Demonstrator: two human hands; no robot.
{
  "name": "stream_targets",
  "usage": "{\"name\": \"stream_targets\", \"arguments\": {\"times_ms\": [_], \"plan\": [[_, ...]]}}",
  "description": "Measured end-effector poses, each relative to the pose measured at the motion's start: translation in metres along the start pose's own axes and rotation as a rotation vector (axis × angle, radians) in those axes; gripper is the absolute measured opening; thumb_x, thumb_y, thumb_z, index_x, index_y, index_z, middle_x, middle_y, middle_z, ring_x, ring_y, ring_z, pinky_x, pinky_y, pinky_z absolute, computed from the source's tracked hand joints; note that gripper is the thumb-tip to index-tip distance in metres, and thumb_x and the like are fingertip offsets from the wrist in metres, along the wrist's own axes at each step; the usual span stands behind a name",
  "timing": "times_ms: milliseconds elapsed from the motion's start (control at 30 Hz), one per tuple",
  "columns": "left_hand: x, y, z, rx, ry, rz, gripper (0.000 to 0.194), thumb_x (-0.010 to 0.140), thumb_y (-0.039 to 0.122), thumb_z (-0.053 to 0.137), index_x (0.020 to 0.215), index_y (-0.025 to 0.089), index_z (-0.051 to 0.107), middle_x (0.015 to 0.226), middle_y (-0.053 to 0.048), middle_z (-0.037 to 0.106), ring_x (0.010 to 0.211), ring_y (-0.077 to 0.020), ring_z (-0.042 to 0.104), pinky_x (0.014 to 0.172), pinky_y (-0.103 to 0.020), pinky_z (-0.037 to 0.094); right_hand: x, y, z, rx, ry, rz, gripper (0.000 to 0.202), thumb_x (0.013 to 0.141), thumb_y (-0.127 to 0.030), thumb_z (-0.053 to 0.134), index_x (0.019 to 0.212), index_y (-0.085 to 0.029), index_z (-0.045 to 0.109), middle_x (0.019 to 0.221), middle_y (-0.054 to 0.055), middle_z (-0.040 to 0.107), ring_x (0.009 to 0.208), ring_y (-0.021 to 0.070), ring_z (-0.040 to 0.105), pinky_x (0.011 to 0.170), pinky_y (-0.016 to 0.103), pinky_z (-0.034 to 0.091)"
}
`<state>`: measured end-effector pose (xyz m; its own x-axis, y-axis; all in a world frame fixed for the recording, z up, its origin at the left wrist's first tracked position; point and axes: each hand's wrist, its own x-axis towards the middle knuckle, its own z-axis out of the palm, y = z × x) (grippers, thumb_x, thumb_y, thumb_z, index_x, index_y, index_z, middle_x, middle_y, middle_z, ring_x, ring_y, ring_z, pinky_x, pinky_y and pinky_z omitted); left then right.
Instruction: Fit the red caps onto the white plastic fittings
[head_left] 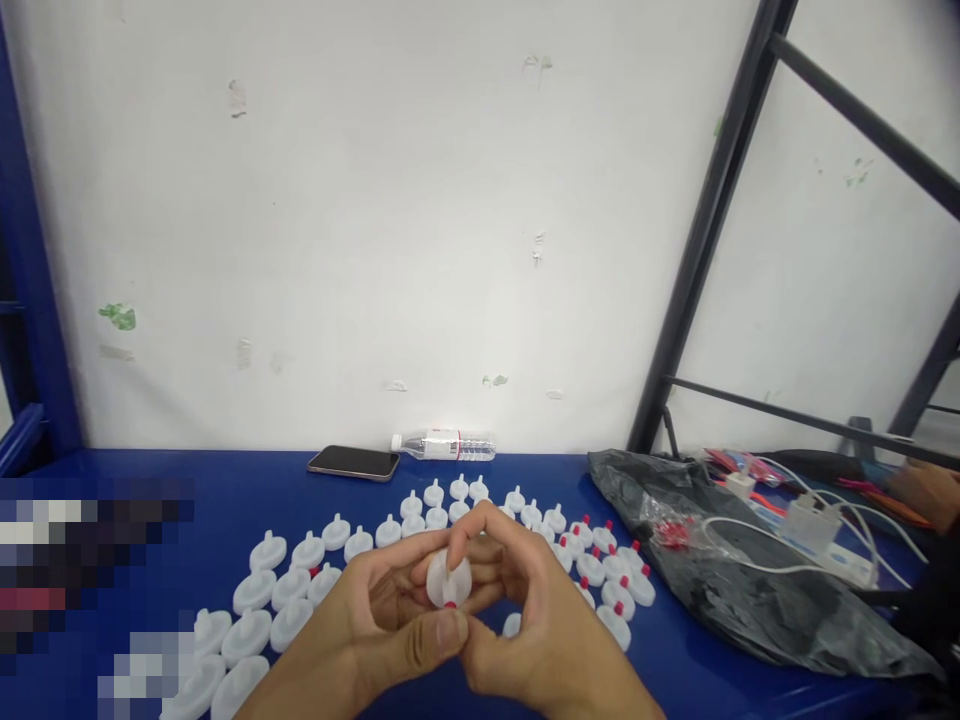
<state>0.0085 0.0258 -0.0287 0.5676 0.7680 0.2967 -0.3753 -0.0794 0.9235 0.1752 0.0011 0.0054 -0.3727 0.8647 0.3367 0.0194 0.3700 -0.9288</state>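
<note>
Both hands meet over the middle of the blue table, around one white round nozzle cap (442, 585) with a small red tip pointing down towards me. My left hand (382, 620) closes on it from the left, its thumb at the red tip. From the right, my right hand (529, 600) grips it with a bent index finger on top and the thumb below. Plain white nozzle caps (253, 590) stand in rows to the left and behind my hands. On the right, several nozzle caps (617, 592) carry red tips. My forearms hide some of the caps.
A phone (354, 461) and a clear plastic bottle (450, 445) lie along the wall at the back of the blue table (225, 490). At right, a grey plastic bag (720, 590), a small bag of red tips (675, 534) and a power strip (825, 540) with white cables crowd the surface.
</note>
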Motion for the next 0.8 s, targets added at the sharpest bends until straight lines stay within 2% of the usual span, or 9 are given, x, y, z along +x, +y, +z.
{"name": "stream_targets", "arguments": {"times_ms": [133, 167, 233, 300, 367, 400, 467, 667, 800], "plan": [[-0.005, -0.004, 0.006, 0.18, 0.181, -0.05, 0.068, 0.086, 0.061, 0.073, 0.142, 0.025, 0.058, 0.128, -0.011, 0.075, 0.119, -0.0309, 0.07, 0.108, -0.048, 0.052, -0.001, -0.004, -0.014, -0.139, -0.019, -0.015, 0.009, 0.083, -0.016, 0.069, 0.09, -0.021, 0.066, 0.098, 0.0, 0.073, 0.089, 0.0171, 0.07, 0.085, 0.028, 0.055], [-0.007, -0.007, 0.005, 0.326, 0.253, -0.044, 0.063, 0.09, 0.063, 0.065, 0.142, 0.028, 0.057, 0.127, -0.009, 0.075, 0.115, -0.0285, 0.072, 0.105, -0.046, 0.054, -0.001, -0.003, -0.02, -0.21, 0.018, -0.015, 0.003, 0.089, -0.024, 0.068, 0.091, -0.022, 0.067, 0.096, -0.001, 0.072, 0.086, 0.0164, 0.069, 0.082, 0.027, 0.054], [-0.009, -0.014, -0.002, 0.767, 0.349, 0.035, 0.046, 0.099, 0.057, 0.053, 0.137, 0.033, 0.06, 0.122, -0.007, 0.076, 0.106, -0.0262, 0.073, 0.098, -0.045, 0.058, -0.001, 0.001, -0.034, -0.39, 0.096, 0.011, 0.016, 0.098, -0.039, 0.062, 0.096, -0.024, 0.067, 0.089, -0.001, 0.07, 0.08, 0.0163, 0.066, 0.076, 0.028, 0.052], [-0.01, -0.022, -0.012, 1.238, 0.342, 0.108, 0.033, 0.102, 0.041, 0.046, 0.125, 0.031, 0.067, 0.117, -0.007, 0.075, 0.105, -0.0269, 0.071, 0.094, -0.046, 0.059, 0.0, 0.008, -0.05, -0.568, 0.146, 0.042, 0.024, 0.102, -0.046, 0.055, 0.1, -0.026, 0.067, 0.096, 0.001, 0.071, 0.086, 0.0195, 0.066, 0.079, 0.032, 0.051], [-0.009, -0.03, -0.021, 1.513, 0.3, 0.089, 0.032, 0.101, 0.026, 0.043, 0.114, 0.028, 0.072, 0.109, -0.008, 0.075, 0.105, -0.0292, 0.07, 0.091, -0.047, 0.059, 0.001, 0.015, -0.066, -0.708, 0.177, 0.045, 0.024, 0.102, -0.047, 0.055, 0.101, -0.027, 0.069, 0.119, 0.003, 0.07, 0.105, 0.0249, 0.064, 0.093, 0.039, 0.048], [-0.009, -0.034, -0.024, 1.57, 0.288, 0.053, 0.033, 0.099, 0.021, 0.043, 0.11, 0.026, 0.073, 0.105, -0.009, 0.075, 0.104, -0.0302, 0.071, 0.087, -0.047, 0.06, 0.001, 0.018, -0.072, -0.759, 0.188, 0.038, 0.024, 0.102, -0.046, 0.056, 0.1, -0.028, 0.07, 0.126, 0.004, 0.068, 0.113, 0.0269, 0.062, 0.099, 0.042, 0.045], [-0.009, -0.042, -0.027, 1.603, 0.284, -0.009, 0.033, 0.095, 0.015, 0.045, 0.106, 0.025, 0.074, 0.1, -0.009, 0.076, 0.097, -0.0308, 0.074, 0.081, -0.046, 0.061, 0.002, 0.024, -0.079, -0.821, 0.192, 0.035, 0.022, 0.101, -0.044, 0.057, 0.1, -0.028, 0.072, 0.125, 0.005, 0.068, 0.116, 0.0279, 0.061, 0.102, 0.043, 0.043], [-0.011, -0.057, -0.017, 1.67, 0.237, -0.122, 0.039, 0.095, 0.012, 0.043, 0.121, 0.026, 0.07, 0.107, -0.007, 0.078, 0.086, -0.0267, 0.079, 0.069, -0.037, 0.063, 0.006, 0.032, -0.074, -0.892, 0.079, 0.17, 0.019, 0.099, -0.036, 0.059, 0.095, -0.027, 0.076, 0.099, 0.001, 0.074, 0.095, 0.0229, 0.065, 0.087, 0.036, 0.045], [-0.01, -0.062, -0.012, 1.719, 0.188, -0.126, 0.041, 0.1, 0.014, 0.037, 0.123, 0.025, 0.069, 0.117, -0.008, 0.078, 0.095, -0.0287, 0.078, 0.073, -0.04, 0.064, 0.007, 0.032, -0.069, -0.867, -0.052, 0.195, 0.021, 0.097, -0.031, 0.06, 0.088, -0.026, 0.078, 0.09, 0.0, 0.078, 0.086, 0.0195, 0.068, 0.077, 0.031, 0.047]]}}
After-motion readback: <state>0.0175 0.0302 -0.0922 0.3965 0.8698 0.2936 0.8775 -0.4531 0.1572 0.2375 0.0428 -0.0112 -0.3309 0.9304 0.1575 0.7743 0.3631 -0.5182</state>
